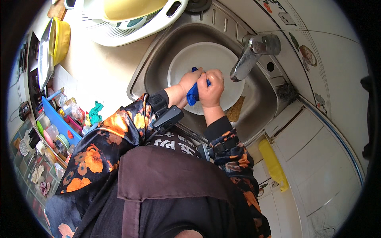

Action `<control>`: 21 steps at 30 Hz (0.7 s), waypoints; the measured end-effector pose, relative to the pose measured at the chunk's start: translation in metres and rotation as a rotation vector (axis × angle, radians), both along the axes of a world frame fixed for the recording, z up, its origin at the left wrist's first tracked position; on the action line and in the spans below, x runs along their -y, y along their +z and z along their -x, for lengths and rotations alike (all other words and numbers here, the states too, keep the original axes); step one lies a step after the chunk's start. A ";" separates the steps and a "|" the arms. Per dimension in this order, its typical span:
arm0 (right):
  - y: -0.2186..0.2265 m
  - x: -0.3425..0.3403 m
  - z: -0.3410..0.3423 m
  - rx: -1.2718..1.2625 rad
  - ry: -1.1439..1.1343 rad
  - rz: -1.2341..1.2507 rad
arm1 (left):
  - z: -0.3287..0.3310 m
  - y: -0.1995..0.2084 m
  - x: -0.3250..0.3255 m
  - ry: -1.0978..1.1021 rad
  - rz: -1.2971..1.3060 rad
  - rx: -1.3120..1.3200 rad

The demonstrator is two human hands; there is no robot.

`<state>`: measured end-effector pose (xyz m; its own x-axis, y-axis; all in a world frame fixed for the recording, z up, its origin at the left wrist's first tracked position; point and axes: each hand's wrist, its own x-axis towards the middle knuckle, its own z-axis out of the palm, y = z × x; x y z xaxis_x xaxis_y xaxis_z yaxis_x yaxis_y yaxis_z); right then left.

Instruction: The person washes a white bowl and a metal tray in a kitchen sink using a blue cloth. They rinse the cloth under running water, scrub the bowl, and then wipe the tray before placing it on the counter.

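Observation:
Both of my hands meet over the sink, squeezing a bunched blue cloth (193,95). My left hand (189,81) is closed on the cloth from the left side, with some fingers hidden. On the other side my right hand (212,89) wraps round it in a fist. Under the hands a large round white plate (204,53) lies in the metal sink (156,67). A chrome faucet (254,55) reaches in from the right, and no running water shows. Beside the plate's lower right rim sits a brownish sponge-like piece (236,109).
A white dish basket (158,27) with a yellow bowl (133,8) stands at the back left. A blue bin (59,119) of small items and a crumpled green cloth (95,112) are at the left. A dark scrubber (286,93) sits at the sink's right corner.

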<state>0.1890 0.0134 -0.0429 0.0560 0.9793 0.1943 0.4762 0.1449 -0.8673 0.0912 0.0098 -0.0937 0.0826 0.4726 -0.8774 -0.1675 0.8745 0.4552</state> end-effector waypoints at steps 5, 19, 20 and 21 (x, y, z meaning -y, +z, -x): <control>-0.042 -0.005 -0.050 0.130 0.036 0.162 | -0.001 0.050 -0.022 0.022 -0.017 -0.099; -0.080 0.041 -0.059 0.724 0.138 0.293 | 0.034 -0.007 -0.003 -0.512 -0.252 -0.505; -0.086 0.052 -0.050 0.880 0.166 0.260 | 0.032 -0.010 0.000 -0.482 -0.221 -0.448; -0.073 0.056 -0.041 0.899 0.319 0.199 | 0.030 -0.014 0.007 -0.450 -0.183 -0.388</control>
